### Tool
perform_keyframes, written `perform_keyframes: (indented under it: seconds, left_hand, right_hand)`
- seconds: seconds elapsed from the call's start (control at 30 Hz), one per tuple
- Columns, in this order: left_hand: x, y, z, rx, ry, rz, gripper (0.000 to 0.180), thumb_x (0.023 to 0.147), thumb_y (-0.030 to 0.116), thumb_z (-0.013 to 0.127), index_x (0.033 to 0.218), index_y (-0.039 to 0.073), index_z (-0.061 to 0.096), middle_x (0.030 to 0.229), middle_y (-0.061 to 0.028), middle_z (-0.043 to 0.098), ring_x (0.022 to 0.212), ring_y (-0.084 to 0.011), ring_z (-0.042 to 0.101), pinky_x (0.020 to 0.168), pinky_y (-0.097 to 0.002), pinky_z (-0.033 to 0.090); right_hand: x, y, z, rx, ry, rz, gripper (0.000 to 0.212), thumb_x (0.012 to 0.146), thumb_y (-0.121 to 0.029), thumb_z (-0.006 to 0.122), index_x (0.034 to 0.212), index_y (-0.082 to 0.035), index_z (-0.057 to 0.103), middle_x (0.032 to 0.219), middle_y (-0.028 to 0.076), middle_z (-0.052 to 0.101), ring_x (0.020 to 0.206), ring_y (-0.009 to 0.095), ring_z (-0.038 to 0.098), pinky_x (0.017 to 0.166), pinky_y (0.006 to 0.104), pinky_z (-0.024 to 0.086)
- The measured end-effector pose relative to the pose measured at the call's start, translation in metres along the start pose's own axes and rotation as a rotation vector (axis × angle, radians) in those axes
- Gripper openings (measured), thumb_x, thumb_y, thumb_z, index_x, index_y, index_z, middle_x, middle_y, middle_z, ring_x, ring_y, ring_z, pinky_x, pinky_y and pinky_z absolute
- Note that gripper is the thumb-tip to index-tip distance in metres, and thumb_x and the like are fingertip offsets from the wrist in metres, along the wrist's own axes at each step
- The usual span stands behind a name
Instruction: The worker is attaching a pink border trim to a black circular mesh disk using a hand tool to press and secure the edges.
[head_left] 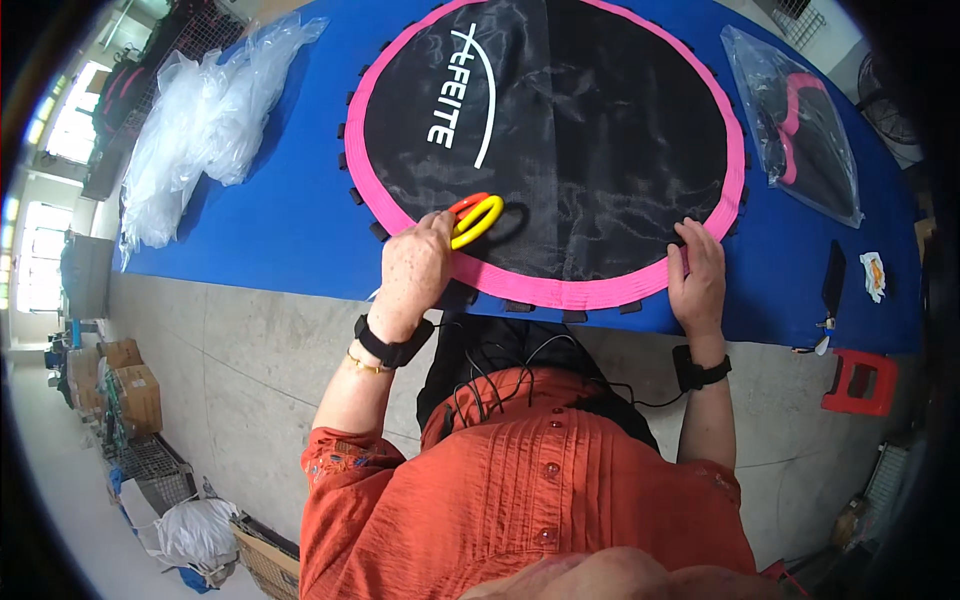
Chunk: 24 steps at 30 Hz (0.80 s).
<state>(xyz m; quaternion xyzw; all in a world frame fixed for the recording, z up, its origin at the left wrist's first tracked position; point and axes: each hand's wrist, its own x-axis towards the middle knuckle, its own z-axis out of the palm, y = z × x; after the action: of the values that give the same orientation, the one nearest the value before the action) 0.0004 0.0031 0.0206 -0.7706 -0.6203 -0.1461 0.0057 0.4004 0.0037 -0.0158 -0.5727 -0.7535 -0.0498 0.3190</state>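
From where I'm standing, the mat is lying flat on the blue surface, its near edge facing the person. It is looking light and soft to me, a thin black sheet that is probably folding easily, with faint creases showing across the weave. The pink rim is seeming thicker and gathered, likely a bit stretchy, so I'm judging it the better place to take hold, ideally at two spots well apart to stop the middle sagging. The dark tabs are sticking out past the rim and could be catching on things. The left grip is clamping on the scissors, whose red and yellow loops are poking out beyond the fingers; the blades are mostly hiding, so I'd be taking those by the loops, as they are surely hard and stiff. The right grip is resting at the rim, thumb standing a little apart from the fingers; whether it is pinching the fabric, I cannot tell.
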Motion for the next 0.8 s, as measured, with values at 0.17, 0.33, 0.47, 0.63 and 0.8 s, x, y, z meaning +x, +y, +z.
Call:
perform_keyframes:
  seconds: [0.17, 0.33, 0.47, 0.63, 0.8]
  left_hand:
    - [0.003, 0.004, 0.003, -0.024, -0.057, 0.028, 0.032, 0.087, 0.002, 0.061, 0.118, 0.008, 0.066, 0.102, -0.0128, 0.073, 0.084, -0.0357, 0.073, 0.069, -0.0444, 0.06]
    - [-0.005, 0.018, 0.002, -0.063, -0.079, 0.075, 0.035, 0.086, 0.001, 0.061, 0.12, 0.008, 0.065, 0.105, -0.0125, 0.073, 0.087, -0.0349, 0.073, 0.072, -0.0432, 0.06]
    - [0.005, 0.017, 0.001, -0.017, -0.049, 0.088, 0.027, 0.089, 0.005, 0.061, 0.116, 0.007, 0.067, 0.104, -0.0126, 0.074, 0.085, -0.0324, 0.074, 0.071, -0.0418, 0.06]
    - [0.0, 0.033, -0.004, -0.101, -0.102, 0.214, 0.028, 0.089, 0.006, 0.063, 0.116, 0.007, 0.067, 0.1, -0.0119, 0.073, 0.081, -0.0311, 0.073, 0.07, -0.0406, 0.059]
    - [-0.001, 0.064, 0.003, -0.223, -0.094, 0.371, 0.037, 0.083, 0.001, 0.066, 0.12, 0.004, 0.066, 0.11, -0.0148, 0.074, 0.085, -0.0327, 0.073, 0.075, -0.0417, 0.059]
  right_hand:
    - [-0.003, -0.001, 0.001, 0.003, 0.004, 0.007, 0.03, 0.096, -0.01, 0.07, 0.125, -0.004, 0.065, 0.131, 0.016, 0.066, 0.126, 0.038, 0.06, 0.11, 0.0481, 0.047]
    - [0.0, -0.004, -0.002, 0.006, 0.005, 0.014, 0.03, 0.095, -0.01, 0.07, 0.124, -0.003, 0.066, 0.131, 0.017, 0.066, 0.125, 0.038, 0.06, 0.11, 0.0484, 0.046]
    - [0.001, -0.004, -0.004, 0.019, 0.01, 0.026, 0.029, 0.094, -0.009, 0.071, 0.121, -0.001, 0.067, 0.129, 0.019, 0.068, 0.124, 0.038, 0.062, 0.11, 0.0482, 0.046]
    - [0.004, -0.005, -0.004, 0.041, 0.053, 0.03, 0.029, 0.091, -0.01, 0.072, 0.118, 0.0, 0.069, 0.125, 0.018, 0.069, 0.12, 0.038, 0.064, 0.109, 0.047, 0.047]
    - [0.004, -0.004, -0.005, 0.025, 0.036, 0.053, 0.03, 0.092, -0.012, 0.072, 0.118, 0.001, 0.069, 0.127, 0.019, 0.068, 0.123, 0.037, 0.062, 0.111, 0.0471, 0.045]
